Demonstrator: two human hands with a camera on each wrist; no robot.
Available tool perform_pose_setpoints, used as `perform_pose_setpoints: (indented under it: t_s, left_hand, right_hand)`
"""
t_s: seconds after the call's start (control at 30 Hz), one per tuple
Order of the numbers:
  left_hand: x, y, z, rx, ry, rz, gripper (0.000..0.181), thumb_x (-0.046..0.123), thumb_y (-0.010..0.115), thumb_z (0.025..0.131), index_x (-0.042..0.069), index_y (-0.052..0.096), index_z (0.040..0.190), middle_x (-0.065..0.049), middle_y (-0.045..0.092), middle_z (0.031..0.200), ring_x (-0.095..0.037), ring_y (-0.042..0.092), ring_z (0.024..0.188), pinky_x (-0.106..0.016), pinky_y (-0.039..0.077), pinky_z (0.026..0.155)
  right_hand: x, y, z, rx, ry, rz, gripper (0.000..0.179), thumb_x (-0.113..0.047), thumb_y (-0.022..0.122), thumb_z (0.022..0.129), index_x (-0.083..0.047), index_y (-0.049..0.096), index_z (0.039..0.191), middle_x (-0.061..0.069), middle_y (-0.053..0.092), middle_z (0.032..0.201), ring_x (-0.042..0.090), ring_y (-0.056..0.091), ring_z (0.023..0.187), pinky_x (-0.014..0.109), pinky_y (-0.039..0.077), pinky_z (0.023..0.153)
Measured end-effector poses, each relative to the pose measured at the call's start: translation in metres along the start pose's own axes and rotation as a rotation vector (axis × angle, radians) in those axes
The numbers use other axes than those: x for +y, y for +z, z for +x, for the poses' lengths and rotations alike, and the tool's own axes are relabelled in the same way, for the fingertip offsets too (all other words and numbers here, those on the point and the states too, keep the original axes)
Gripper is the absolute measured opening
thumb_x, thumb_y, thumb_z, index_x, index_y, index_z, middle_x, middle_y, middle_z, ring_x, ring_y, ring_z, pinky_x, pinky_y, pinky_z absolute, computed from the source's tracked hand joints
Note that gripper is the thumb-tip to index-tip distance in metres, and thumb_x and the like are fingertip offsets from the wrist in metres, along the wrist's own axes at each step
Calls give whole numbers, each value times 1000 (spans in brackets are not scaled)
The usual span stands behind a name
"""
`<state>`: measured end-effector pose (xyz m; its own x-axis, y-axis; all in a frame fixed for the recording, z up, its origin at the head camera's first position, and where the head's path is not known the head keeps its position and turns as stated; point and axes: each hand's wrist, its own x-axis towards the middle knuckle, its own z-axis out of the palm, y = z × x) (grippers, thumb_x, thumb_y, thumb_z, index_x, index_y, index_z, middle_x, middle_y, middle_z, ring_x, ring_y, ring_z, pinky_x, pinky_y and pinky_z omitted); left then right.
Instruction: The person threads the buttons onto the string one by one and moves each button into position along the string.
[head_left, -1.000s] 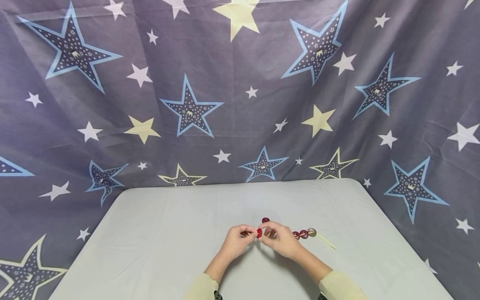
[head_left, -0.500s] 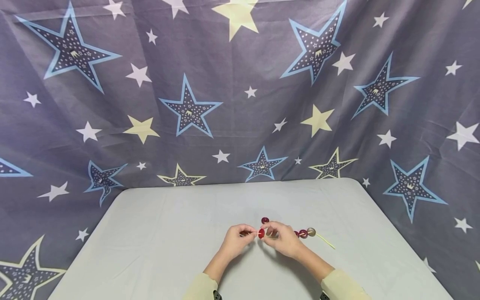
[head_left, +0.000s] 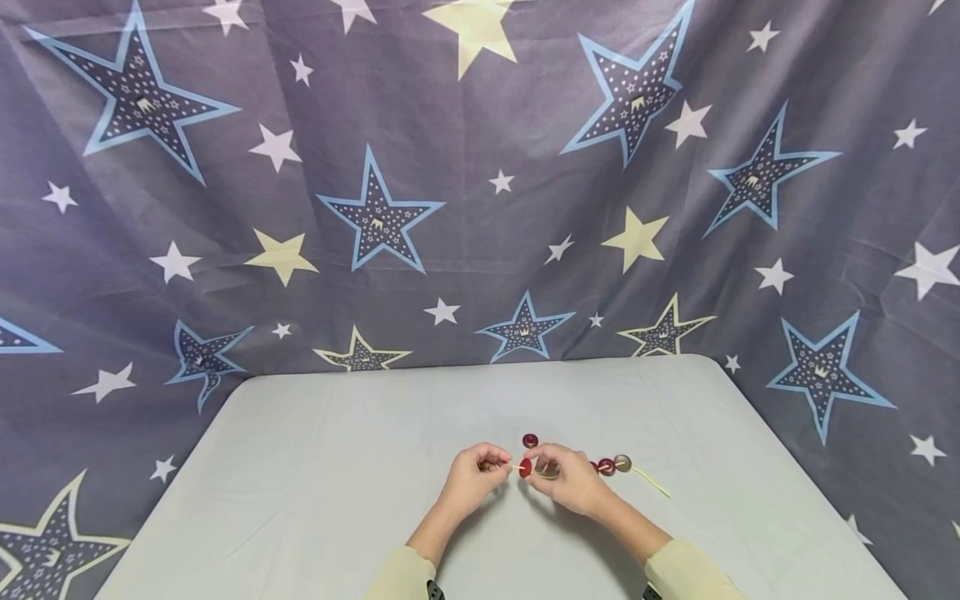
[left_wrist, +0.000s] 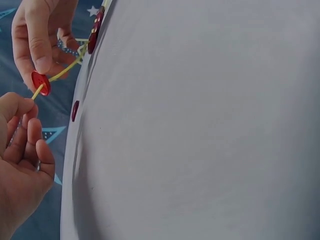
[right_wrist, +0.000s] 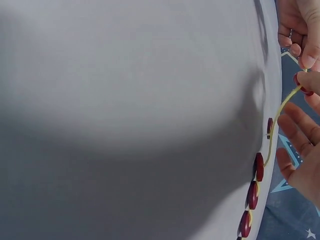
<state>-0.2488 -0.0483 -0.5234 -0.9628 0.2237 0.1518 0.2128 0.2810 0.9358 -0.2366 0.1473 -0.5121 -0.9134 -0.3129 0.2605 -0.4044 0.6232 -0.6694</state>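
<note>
Between thumb and index finger my right hand pinches a bright red button. A yellow cord passes through that button. On its left side my left hand pinches the cord's short end. From the button the cord runs back under my right hand to several dark red buttons strung in a row on the table. A brownish button sits at the row's right end, with a cord tail beyond it. My right hand partly hides the row in the head view.
A loose dark red button lies on the table just beyond my hands. The pale table meets a grey curtain with stars at the back and sides.
The red button has shifted slightly right, away from my left fingers, and more of the cord end shows between the two hands. The strung row stays about where it was.
</note>
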Motion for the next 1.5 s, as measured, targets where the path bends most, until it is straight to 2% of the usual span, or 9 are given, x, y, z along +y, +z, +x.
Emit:
perform_pose_setpoints:
  t_s: [0.3,0.47,0.53,0.73,1.03,1.27,1.5]
  left_hand:
    - [-2,1,3,19,24,-31,6,3,68,79,3,67,85,-8,65,76,-2,51,62,-16,44,55]
    - [-1,0,2,11,16,-37,6,4,70,79,1,67,84,-11,66,76,-2,51,60,-16,44,54]
    - [-1,0,2,6,9,-47,7,4,69,79,0,67,84,-12,66,76,-3,50,60,-16,44,54]
    - [-1,0,0,3,7,-70,8,3,69,79,-1,67,85,-14,66,76,-4,49,60,-16,43,53]
    - [-2,-3,1,-5,20,-30,8,3,69,78,-2,67,83,-9,65,72,-3,50,59,-17,44,55]
    - [0,-5,-1,-13,-1,-24,7,5,68,78,0,68,83,-5,65,72,-3,50,60,-17,43,55]
    - [-2,-5,-1,-12,-15,-31,8,3,69,77,-2,67,83,-9,65,72,-4,50,60,-17,44,55]
  right_hand:
    - [3,-2,-1,4,-13,-42,26,-19,74,77,-16,66,101,-7,65,78,10,62,74,26,50,69]
    - [7,-4,-3,22,-26,-104,24,-21,75,76,-19,67,99,-6,65,79,9,62,73,33,40,76]
    - [8,-5,-3,27,-36,-124,24,-22,75,76,-19,67,98,-6,65,79,9,61,72,31,34,75]
    - [11,-11,-6,21,-58,-184,23,-21,76,75,-20,67,97,-6,63,79,8,59,71,27,29,72]
    - [17,-18,-9,20,-72,-303,23,-25,76,75,-22,67,96,-9,61,77,8,53,76,27,29,69]
    - [22,-24,-12,45,-103,-388,23,-26,76,73,-21,68,94,-8,62,81,8,53,80,28,32,69]
    - [26,-28,-15,27,-81,-449,24,-29,75,74,-22,68,96,-7,62,86,10,53,82,28,33,69]
